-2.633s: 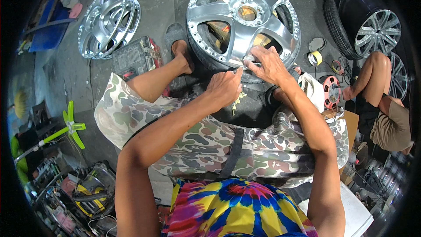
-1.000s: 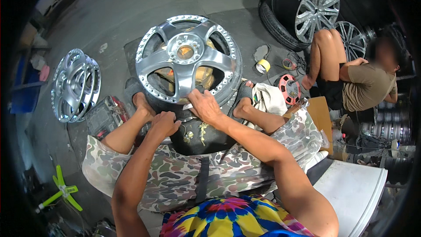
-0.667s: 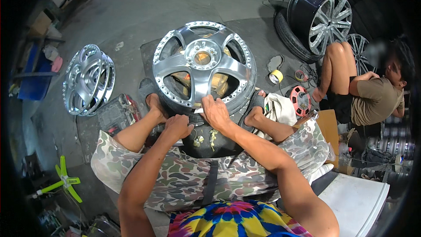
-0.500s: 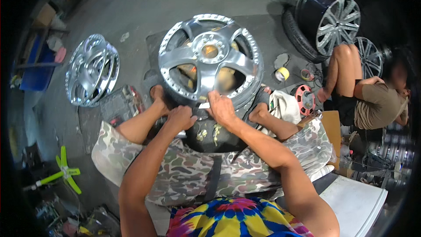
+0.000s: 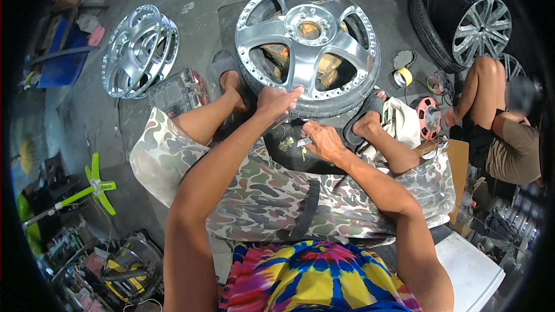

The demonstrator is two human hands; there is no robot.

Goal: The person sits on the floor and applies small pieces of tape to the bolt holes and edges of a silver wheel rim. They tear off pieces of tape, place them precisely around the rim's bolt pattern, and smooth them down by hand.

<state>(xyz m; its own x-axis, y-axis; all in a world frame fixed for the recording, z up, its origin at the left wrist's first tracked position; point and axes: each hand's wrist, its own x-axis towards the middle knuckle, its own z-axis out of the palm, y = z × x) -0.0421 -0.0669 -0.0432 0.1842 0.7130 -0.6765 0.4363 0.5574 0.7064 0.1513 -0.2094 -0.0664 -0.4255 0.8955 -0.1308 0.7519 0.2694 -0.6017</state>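
A shiny five-spoke wheel face (image 5: 307, 60) lies on a black tyre (image 5: 341, 106) between my feet. My left hand (image 5: 279, 102) reaches to the near edge of the wheel, its fingers stretched to the right along the rim and holding nothing that I can see. Lower and to the right, my right hand (image 5: 325, 141) is closed, apart from the wheel. From its fingers sticks a small pale flat piece (image 5: 303, 142), whose kind I cannot make out. Beneath the hands, yellowish scraps (image 5: 285, 144) lie on the dark surface.
Chrome wheel faces (image 5: 140, 52) stand at the left beside a grey tool case (image 5: 176, 92). At right are a yellow tape roll (image 5: 403, 77), a red reel (image 5: 428, 118), a wheel rim (image 5: 481, 32) and a seated person (image 5: 511, 144). A green fan (image 5: 99, 185) stands lower left.
My left hand has moved up onto the wheel's near edge, its fingers straightening. My right hand has drawn back from the rim toward me with the pale piece. The whole view has shifted.
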